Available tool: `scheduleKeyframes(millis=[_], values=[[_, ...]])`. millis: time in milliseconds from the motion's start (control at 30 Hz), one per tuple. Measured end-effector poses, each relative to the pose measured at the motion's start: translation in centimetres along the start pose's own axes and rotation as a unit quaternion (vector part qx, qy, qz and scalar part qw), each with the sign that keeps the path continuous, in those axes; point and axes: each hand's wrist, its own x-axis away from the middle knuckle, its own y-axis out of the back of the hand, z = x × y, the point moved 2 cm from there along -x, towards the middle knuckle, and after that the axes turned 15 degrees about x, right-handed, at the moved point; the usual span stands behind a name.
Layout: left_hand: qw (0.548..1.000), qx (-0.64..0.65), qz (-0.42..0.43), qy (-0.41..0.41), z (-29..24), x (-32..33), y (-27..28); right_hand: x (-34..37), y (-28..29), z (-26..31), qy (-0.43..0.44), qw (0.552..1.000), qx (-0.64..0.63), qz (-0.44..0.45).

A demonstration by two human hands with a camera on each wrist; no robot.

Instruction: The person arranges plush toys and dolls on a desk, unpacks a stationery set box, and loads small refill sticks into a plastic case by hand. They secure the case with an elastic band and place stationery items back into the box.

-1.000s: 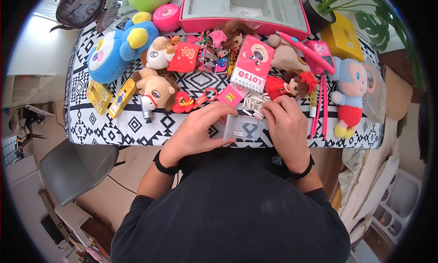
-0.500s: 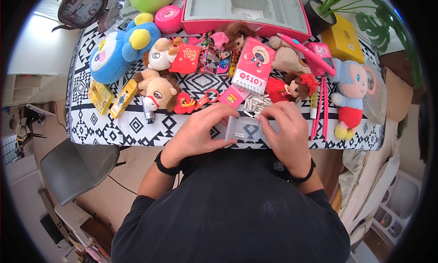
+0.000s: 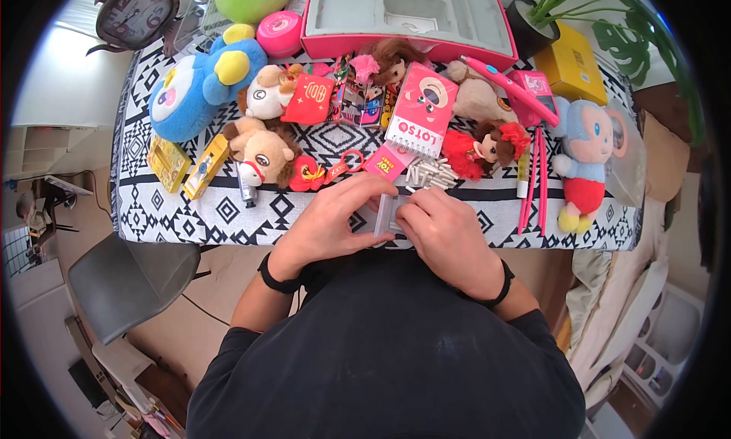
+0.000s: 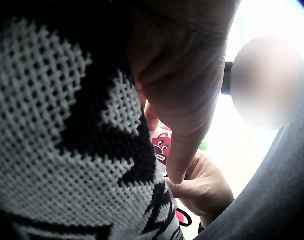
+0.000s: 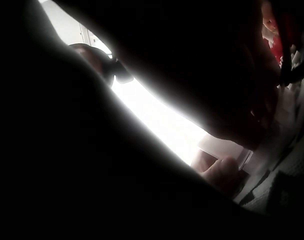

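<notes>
Gripping a clear box (image 3: pixel 385 217) with the half-curled left hand (image 3: pixel 329 217)

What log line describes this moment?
left hand: holds clear rectangular plastic box; right hand: at box; small white cylinders: piled beyond box

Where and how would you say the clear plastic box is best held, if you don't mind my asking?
I would likely grip the clear plastic box by its left end, coming from the left and pinching across from near side to far side, as the left hand does: its upright wall there offers a firm edge, and the right hand covers the right part.
</notes>
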Motion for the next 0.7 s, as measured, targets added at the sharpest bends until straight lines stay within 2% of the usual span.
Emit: scheduleKeyframes(millis=[100, 300, 500, 567, 600, 667, 700], values=[[1.000, 0.009, 0.003, 0.027, -0.2, 0.1, 0.0, 0.1, 0.0, -0.1, 0.009, 1.000, -0.007, 0.003], [1.000, -0.003, 0.002, -0.004, 0.1, 0.1, 0.0, 0.3, -0.1, 0.0, 0.010, 0.999, -0.027, -0.017], [1.000, 0.006, 0.006, 0.020, -0.2, 0.0, 0.0, 0.1, 0.5, -0.5, 0.019, 0.998, -0.057, -0.034], [1.000, 0.005, 0.008, -0.001, -0.4, -0.2, 0.1, -0.2, 1.3, -0.9, -0.025, 0.992, -0.051, -0.110], [1.000, 0.003, 0.012, -0.023, -0.5, -0.3, 0.0, -0.3, 1.4, -1.1, -0.025, 0.992, -0.051, -0.110], [1.000, 0.003, 0.011, -0.003, -0.3, -0.1, 0.0, -0.3, 1.6, -1.9, -0.110, 0.982, 0.033, -0.148], [1.000, 0.003, 0.011, 0.017, -0.2, -0.1, 0.1, -0.3, 1.6, -2.2, -0.110, 0.982, 0.033, -0.149]])
